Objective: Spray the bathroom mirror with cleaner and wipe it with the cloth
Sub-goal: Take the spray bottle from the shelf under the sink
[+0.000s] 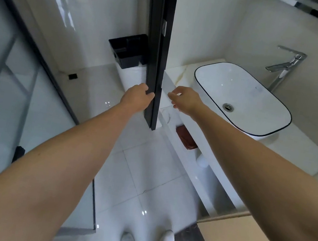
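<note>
Head view looks down my two bare arms toward a black door (157, 54) seen edge-on. My left hand (137, 96) is wrapped round the door's lower edge, fingers curled onto its far face, I judge to swing or steady it so the way to the basin (242, 95) is clear. My right hand (184, 99) hangs just beside the door over the counter (173, 75), fingers loosely bent and pinched; it may hold something thin and pale, but I can't tell against the white stone. The mirror is mostly out of frame: only a sliver of reflective strip at the top right (315, 7) might be its lower edge. No spray bottle shows. A dark red folded thing (185, 137) on the shelf under the counter could be the cloth. Spraying has not begun.
</note>
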